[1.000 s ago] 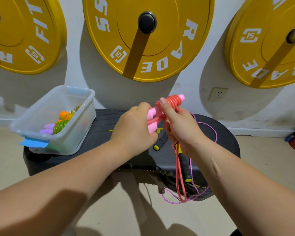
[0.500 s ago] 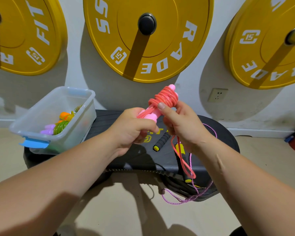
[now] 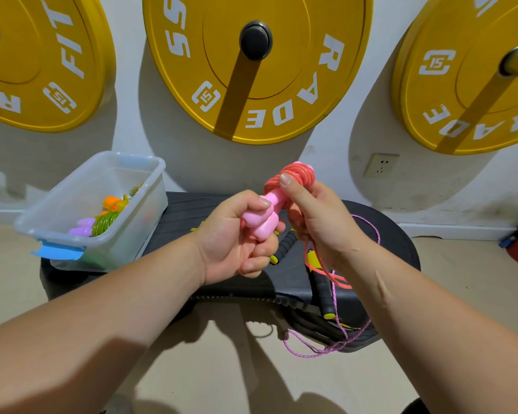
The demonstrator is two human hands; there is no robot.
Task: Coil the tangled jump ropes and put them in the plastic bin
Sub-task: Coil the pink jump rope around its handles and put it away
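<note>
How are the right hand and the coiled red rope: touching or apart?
Touching. The head view shows the right hand pressing its thumb on the coiled red rope, with no gap.

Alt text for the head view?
Two hands hold a red jump rope coiled around its pink handles: left hand grips the handles, right hand presses its thumb on the coil. A plastic bin holding coiled ropes sits at left on a black platform; loose ropes lie at right.

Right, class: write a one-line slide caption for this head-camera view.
Left hand grips pink handles; right hand pins the red rope coiled round them, plastic bin to the left.
</note>
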